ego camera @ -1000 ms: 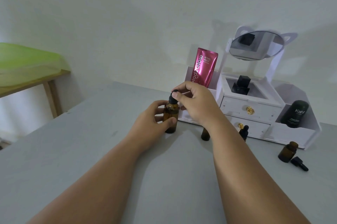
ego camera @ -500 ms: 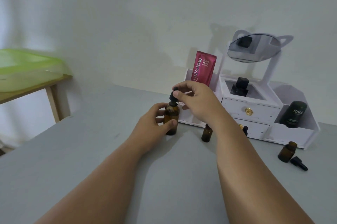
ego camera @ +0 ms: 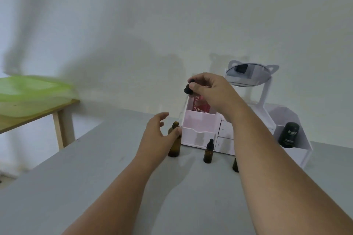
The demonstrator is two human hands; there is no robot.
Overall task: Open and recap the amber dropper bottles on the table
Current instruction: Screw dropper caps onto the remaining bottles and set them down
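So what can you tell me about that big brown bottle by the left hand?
The big brown bottle looks like dark amber glass, with a round body, sloping shoulders and a narrow neck. It stands upright on the grey table, in front of the white organizer. Its neck is bare; the black cap is up in the right hand. The left hand's thumb rests on its shoulder.

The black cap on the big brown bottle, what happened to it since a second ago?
The right hand lifted the black dropper cap off and up, high above the big amber bottle, now open. The left hand loosened but still touches it. The small capped bottle and white organizer stayed put.
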